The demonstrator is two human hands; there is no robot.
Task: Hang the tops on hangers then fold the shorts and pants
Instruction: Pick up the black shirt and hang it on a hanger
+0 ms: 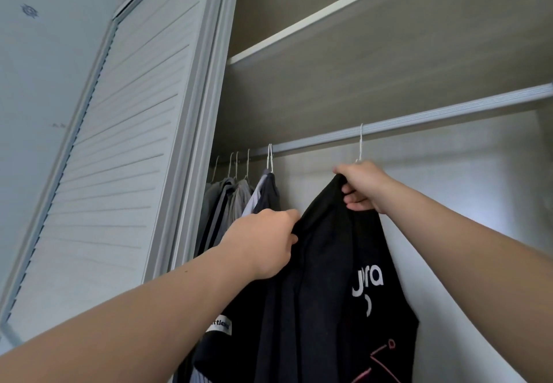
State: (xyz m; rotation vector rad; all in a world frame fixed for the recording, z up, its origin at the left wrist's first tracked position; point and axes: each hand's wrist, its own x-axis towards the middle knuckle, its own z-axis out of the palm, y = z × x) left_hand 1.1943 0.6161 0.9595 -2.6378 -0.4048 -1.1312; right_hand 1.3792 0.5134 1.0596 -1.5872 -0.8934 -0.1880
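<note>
Your black top hangs in the wardrobe on a wire hanger whose hook sits at the rail. Your right hand grips the cloth bunched at the neck, just under the hook, and your left hand pinches the near shoulder. The top looks soft and light and is likely to slide off thin wire, so take it by the shoulder seams, not the body. Other hung tops crowd the rail to the left, beside the louvred door.
</note>
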